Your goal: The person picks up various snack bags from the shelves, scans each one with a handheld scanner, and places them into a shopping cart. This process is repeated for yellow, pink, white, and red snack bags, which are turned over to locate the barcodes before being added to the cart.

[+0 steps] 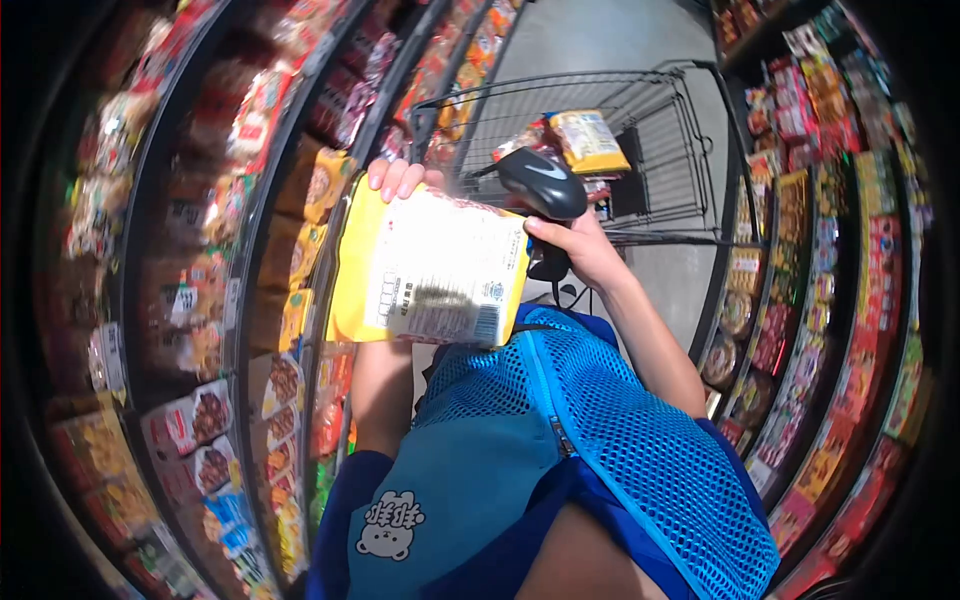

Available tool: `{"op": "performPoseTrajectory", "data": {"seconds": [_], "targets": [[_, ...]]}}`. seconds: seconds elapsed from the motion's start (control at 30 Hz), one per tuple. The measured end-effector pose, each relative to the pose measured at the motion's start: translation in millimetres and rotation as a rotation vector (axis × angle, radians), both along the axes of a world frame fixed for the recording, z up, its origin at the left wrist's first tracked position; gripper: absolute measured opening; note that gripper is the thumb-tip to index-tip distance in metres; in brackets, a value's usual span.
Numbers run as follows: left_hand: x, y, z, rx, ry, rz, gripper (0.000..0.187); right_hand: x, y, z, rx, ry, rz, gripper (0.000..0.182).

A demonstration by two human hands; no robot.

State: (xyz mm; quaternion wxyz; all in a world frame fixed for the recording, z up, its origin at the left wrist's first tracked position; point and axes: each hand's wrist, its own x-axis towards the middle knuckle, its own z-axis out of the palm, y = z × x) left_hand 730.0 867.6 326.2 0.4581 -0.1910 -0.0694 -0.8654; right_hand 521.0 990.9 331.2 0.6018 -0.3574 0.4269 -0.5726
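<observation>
A yellow and white snack bag with printed text and a barcode at its lower right is held up in front of my body. My left hand is closed on it from behind, fingertips curling over the top edge; the palm is hidden. My right hand grips a black handheld barcode scanner by its handle. Its thumb lies at the bag's right edge, and the scanner's head is just above the bag's upper right corner. A cable hangs below the handle.
Beyond my hands stands a black wire shopping cart with several packages in it, among them another yellow bag. Shelves of packaged food line the left and right of the aisle. Grey floor shows past the cart.
</observation>
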Motion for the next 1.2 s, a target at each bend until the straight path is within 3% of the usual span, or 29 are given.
{"op": "performPoseTrajectory", "data": {"seconds": [0.03, 0.13, 0.2, 0.3, 0.4, 0.7, 0.87, 1.07, 1.2], "targets": [[-4, -10, -23, -0.064, -0.107, 0.011, 0.017, -5, 7, 0, 0.016, 0.000, -0.042, 0.048], [-27, 54, 23, 0.353, -0.550, 0.002, 0.027, -28, 29, -15, 0.084, -0.043, -0.155, 0.056], [-33, 75, 13, 0.348, -0.651, -0.035, 0.028, -40, 43, -27, 0.085, -0.036, -0.272, 0.042], [-38, 108, -10, 0.261, -0.685, -0.103, 0.030, -59, 61, -29, 0.135, -0.140, -0.381, 0.023], [-46, 124, -15, 0.203, -0.742, -0.114, 0.033, -74, 70, -24, 0.162, -0.057, -0.406, 0.023], [-59, 129, -7, -0.021, -0.997, -0.119, 0.042, -105, 80, -7, 0.030, -0.127, -0.417, 0.053], [-68, 159, -2, -0.077, -1.064, -0.173, 0.049, -131, 96, -4, 0.049, -0.131, -0.457, 0.049], [-97, 193, -4, 0.003, -1.077, -0.189, 0.057, -153, 108, -17, 0.059, -0.223, -0.573, 0.042], [-132, 203, -13, 0.249, -0.895, -0.088, 0.059, -160, 105, -27, 0.057, -0.195, -0.602, 0.040]]}}
